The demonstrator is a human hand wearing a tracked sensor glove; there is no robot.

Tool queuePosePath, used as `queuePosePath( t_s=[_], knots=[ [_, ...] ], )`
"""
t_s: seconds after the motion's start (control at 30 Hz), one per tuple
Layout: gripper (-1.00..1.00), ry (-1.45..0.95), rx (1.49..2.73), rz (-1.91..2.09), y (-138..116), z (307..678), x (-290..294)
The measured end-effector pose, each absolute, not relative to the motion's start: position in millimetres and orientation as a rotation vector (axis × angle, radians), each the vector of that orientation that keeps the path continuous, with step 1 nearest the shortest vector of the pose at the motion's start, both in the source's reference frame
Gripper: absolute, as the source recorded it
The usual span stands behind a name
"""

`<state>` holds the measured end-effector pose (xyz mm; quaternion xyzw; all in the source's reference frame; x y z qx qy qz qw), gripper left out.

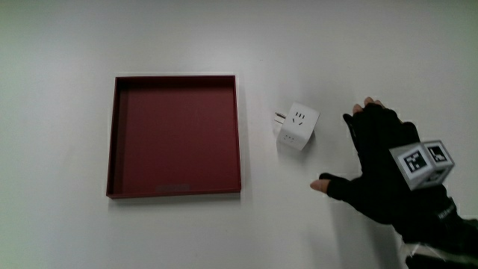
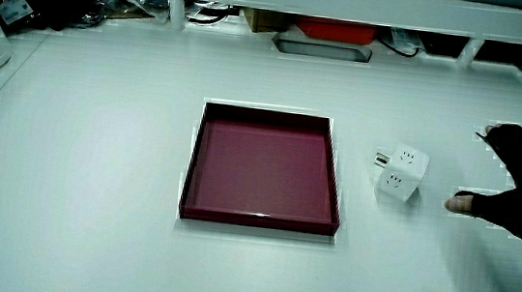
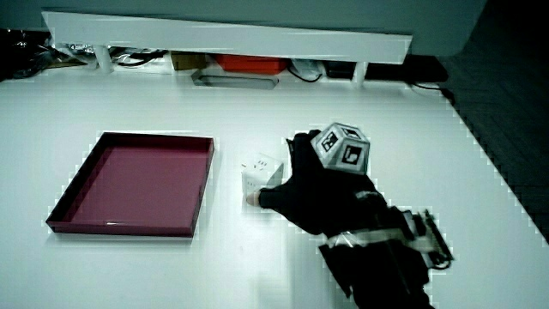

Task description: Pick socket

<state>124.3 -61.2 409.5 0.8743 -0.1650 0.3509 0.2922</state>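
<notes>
- Main view: the grip (image 1: 381, 168), a black-gloved hand with a patterned cube (image 1: 426, 162) on its back, lies low over the white table (image 1: 60, 224). Its fingers are spread apart, thumb stretched away from the rest, and it holds nothing.
- The socket (image 1: 297, 126), a small white cube with its plug prongs pointing toward the tray, sits on the table just beside the grip's fingertips, apart from them, between the grip and a dark red square tray (image 1: 119, 134).
- The tray lies farther from the grip than the socket does, near the socket but not touching it.
- In a side view the grip (image 2: 518, 193) shows at the picture's edge, thumb and fingers opened toward the socket (image 2: 402, 173), with bare table between them; the tray (image 2: 258, 219) lies past the socket from the grip.
- In a side view the grip (image 3: 300, 184) covers part of the socket (image 3: 259, 172), so touch cannot be judged there; the cube (image 3: 343, 146) faces upward, and the tray (image 3: 120, 225) lies near the socket.
</notes>
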Motion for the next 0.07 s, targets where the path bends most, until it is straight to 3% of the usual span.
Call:
queuePosePath(
  t_s=[0.07],
  knots=[
    [1.00, -0.491, 2.336, 0.937, -62.0, 404.0, 113.2]
  ],
)
